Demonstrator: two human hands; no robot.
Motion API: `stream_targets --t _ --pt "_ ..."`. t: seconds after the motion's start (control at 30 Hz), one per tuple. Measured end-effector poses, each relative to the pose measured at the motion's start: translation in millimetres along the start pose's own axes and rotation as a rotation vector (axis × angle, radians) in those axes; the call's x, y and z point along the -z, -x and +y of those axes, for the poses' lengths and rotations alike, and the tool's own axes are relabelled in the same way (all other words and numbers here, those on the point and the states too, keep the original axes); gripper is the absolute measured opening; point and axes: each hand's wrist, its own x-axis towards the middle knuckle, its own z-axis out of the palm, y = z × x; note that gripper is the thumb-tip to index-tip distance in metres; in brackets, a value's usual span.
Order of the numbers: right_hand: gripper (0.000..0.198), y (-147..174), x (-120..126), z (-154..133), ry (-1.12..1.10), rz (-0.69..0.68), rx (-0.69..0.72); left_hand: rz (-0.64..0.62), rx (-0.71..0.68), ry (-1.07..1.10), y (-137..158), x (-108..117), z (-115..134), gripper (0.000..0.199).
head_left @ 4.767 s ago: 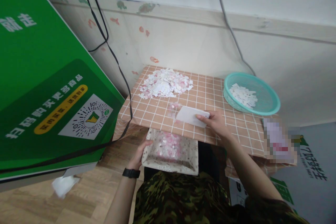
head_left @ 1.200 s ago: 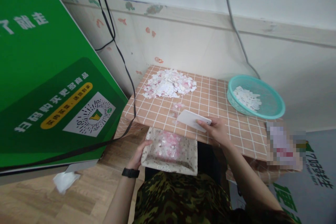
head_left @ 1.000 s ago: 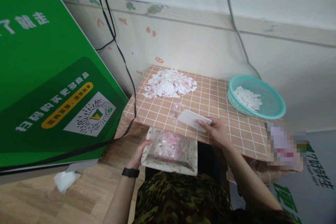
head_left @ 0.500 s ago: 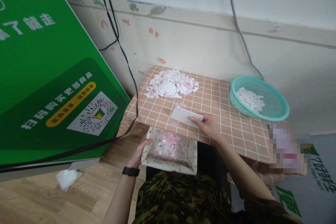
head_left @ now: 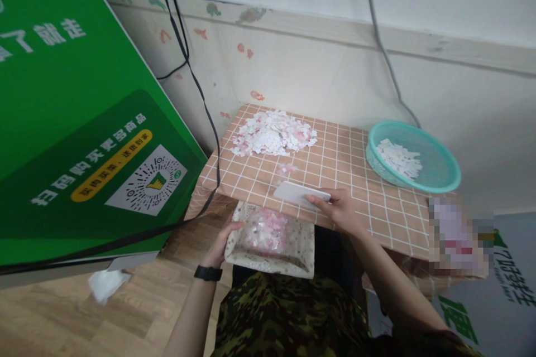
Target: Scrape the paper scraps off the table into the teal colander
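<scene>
My left hand (head_left: pixel 223 241) grips the left rim of a beige patterned square tray (head_left: pixel 308 254), held just below the table's front edge. Pink and clear bits (head_left: pixel 268 231) lie in the tray. In my right hand (head_left: pixel 340 211) is a flat white scraper (head_left: pixel 293 193), low over the tabletop close to the front edge. A few pinkish scraps (head_left: pixel 286 169) lie on the cloth just behind the scraper. Farther back spreads a pile of white and pink paper-like scraps (head_left: pixel 274 133).
A brown checked cloth (head_left: pixel 335 150) covers the table. On its right stands a turquoise basket (head_left: pixel 438 181) with white pieces (head_left: pixel 397 158) inside. A green sign (head_left: pixel 96 100) rises at left, with a black cable (head_left: pixel 201 89) hanging past the table corner. A white bag (head_left: pixel 106 284) lies on the floor.
My right hand has drawn the scraper toward the front edge and slightly right, uncovering the pinkish scraps behind it. My left hand and the tray stay nearly still.
</scene>
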Motion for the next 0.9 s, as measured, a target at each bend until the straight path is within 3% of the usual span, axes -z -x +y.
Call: stream_targets --t 0.1,0.27,0.37,0.6,0.77,0.9 --pt "0.033 -5.6 -2.9 -0.2 0.041 0.102 0.037 -0.005 0.002 -0.012 -0.3 0.5 -0.5 0.041" --pt "0.024 -2.5 -31.2 -1.3 0.093 -0.082 0.275 0.012 -0.023 -0.031 -2.1 2.1 -1.4 0.038" --pt "0.025 -6.5 -38.7 3.0 0.136 -0.072 0.291 -0.002 -0.013 -0.028 -3.6 4.0 -2.7 0.037" --pt "0.038 -28.2 2.3 29.5 0.258 0.157 0.094 0.018 0.031 0.008 -4.0 5.9 -3.4 0.040" --pt "0.042 -40.3 33.3 30.5 0.297 0.317 0.014 0.056 0.035 0.014 -2.8 1.0 -1.5 0.038" --pt "0.041 -68.7 41.2 31.7 0.308 0.228 0.092 0.096 0.042 -0.005 -1.0 -1.2 -1.6 0.043"
